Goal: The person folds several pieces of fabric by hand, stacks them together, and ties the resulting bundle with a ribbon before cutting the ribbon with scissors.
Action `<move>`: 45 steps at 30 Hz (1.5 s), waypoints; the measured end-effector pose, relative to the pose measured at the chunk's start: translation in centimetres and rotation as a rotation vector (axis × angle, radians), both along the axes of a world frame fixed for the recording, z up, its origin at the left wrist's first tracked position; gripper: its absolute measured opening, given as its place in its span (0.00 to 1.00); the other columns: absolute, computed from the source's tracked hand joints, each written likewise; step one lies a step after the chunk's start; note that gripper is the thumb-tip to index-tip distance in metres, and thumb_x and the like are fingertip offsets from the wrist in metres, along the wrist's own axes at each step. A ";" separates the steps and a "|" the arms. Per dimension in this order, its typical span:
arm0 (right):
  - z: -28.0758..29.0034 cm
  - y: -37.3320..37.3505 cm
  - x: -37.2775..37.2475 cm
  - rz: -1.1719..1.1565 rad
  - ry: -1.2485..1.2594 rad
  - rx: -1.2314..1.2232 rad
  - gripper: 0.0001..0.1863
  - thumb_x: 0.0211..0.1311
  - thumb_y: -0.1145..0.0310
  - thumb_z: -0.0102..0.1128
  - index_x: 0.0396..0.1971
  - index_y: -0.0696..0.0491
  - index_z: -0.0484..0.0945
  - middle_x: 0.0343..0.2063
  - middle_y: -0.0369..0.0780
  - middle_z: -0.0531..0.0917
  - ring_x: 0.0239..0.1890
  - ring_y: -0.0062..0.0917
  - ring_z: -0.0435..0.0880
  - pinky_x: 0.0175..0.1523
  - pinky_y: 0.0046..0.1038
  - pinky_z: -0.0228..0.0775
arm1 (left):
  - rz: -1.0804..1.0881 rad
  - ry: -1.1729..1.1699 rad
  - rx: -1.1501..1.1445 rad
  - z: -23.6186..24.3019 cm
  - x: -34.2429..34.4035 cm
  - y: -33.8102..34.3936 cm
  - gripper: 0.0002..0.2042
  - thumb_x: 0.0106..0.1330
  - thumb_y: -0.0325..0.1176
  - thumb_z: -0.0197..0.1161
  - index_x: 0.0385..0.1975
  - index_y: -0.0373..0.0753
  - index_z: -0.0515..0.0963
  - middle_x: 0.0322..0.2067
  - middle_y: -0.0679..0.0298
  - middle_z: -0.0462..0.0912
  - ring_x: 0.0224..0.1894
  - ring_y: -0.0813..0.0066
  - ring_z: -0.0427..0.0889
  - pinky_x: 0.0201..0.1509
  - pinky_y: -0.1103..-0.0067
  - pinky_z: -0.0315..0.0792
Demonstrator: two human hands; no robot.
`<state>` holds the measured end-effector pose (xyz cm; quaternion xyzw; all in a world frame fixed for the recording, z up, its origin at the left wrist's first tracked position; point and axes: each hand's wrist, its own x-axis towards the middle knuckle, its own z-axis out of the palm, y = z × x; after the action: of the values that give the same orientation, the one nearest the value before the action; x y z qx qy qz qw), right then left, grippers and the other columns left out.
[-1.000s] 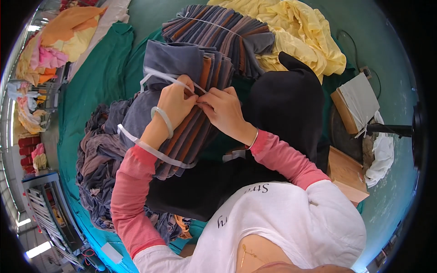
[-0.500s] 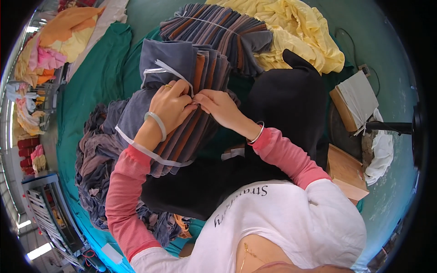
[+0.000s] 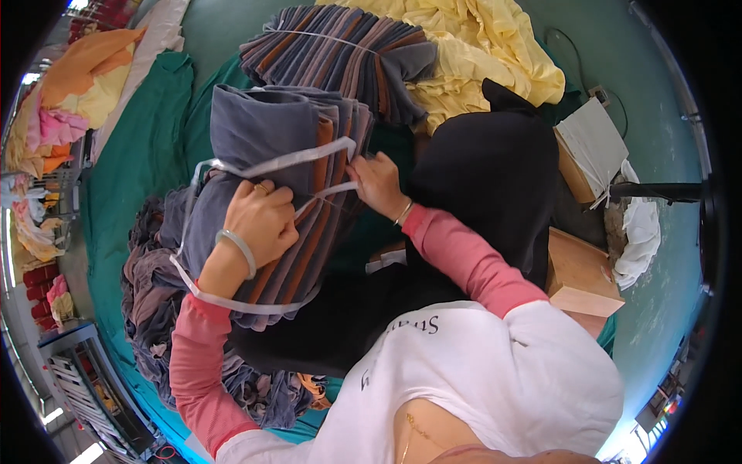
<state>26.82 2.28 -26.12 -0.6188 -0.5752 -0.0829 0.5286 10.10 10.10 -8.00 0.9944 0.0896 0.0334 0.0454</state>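
One stack of folded grey-blue, brown and orange cloth (image 3: 263, 124) lay directly beneath the left hand (image 3: 259, 224) and just left of the right hand (image 3: 377, 185). A white strip (image 3: 305, 156) looped loosely over the stack, one stretch crossing its upper part and another passing its near end by the left wrist. The right hand pinched this strip at the stack's right edge. The left hand rested on the stack with its fingers curled in; part of the strip ran toward it, but whether it gripped that I could not tell.

Green cloth (image 3: 143, 116) was spread over the floor (image 3: 665, 147) on the left. Just beyond the stack sat a second tied bundle (image 3: 332, 54) in similar colours, with rumpled yellow fabric (image 3: 502, 54) beside it. A dark crumpled heap (image 3: 147, 290) spread at the stack's left. To the right, past a black-clad leg (image 3: 487, 185), stood an open wooden box (image 3: 583, 271). Across the room, orange and pink cloths (image 3: 93, 66) were piled up, and a blue-framed rack (image 3: 93, 379) stood at the lower left.
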 end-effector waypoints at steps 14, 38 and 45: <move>0.5 0.6 0.5 0.052 -0.001 -0.015 0.08 0.49 0.73 0.59 0.18 0.52 0.67 0.09 0.36 0.69 0.13 0.29 0.68 0.26 0.27 0.55 | 0.043 -0.031 -0.554 0.2 0.3 0.2 0.01 0.42 0.24 0.59 0.15 0.36 0.73 0.20 0.63 0.72 0.25 0.67 0.70 0.35 0.75 0.61; 18.5 -13.3 10.6 0.474 0.213 0.091 0.06 0.54 0.73 0.56 0.33 0.53 0.78 0.43 0.41 0.75 0.45 0.33 0.75 0.48 0.28 0.68 | -0.021 0.159 0.196 -2.3 2.7 -0.8 0.07 0.51 0.33 0.62 0.22 0.39 0.72 0.44 0.63 0.75 0.58 0.67 0.64 0.61 0.60 0.46; -5.6 -19.8 30.8 -0.445 0.469 -0.732 0.17 0.48 0.64 0.59 0.37 0.56 0.74 0.31 0.42 0.81 0.34 0.29 0.80 0.41 0.26 0.70 | 0.143 0.061 -0.043 -1.6 1.4 -2.7 0.15 0.60 0.38 0.55 0.15 0.37 0.65 0.18 0.57 0.69 0.28 0.58 0.72 0.59 0.61 0.55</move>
<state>57.63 -17.49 -31.74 -0.8740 -0.2857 0.1553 0.3611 11.45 7.42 -9.58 0.9848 0.1622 0.0043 0.0614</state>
